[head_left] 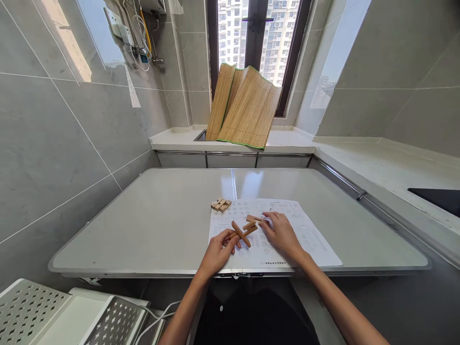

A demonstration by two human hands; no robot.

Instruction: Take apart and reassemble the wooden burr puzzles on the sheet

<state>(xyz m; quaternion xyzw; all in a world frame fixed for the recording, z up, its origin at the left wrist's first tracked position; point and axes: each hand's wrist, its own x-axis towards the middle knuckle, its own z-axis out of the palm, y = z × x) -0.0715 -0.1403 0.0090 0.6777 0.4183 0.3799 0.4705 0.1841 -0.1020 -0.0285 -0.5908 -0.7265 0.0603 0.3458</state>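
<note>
My left hand [220, 249] is closed around crossed wooden puzzle pieces [241, 234], with one notched stick slanting over another. My right hand [282, 234] has its thumb and fingers at the right end of a thin wooden stick [253, 218], which they appear to pinch. Between the hands, a notched wooden piece [250, 227] lies close to the crossed sticks; whether it is joined to them I cannot tell. Beyond my left hand sits a small cluster of wooden pieces [221, 205], at the top left corner of a printed paper sheet [287, 256].
The paper lies on a pale folding table [154, 225] with a centre seam. Behind it, a bamboo mat [247, 108] leans at the window on a white ledge [172, 139]. A white perforated rack [32, 306] and cables stand at lower left. A counter [377, 158] runs along the right.
</note>
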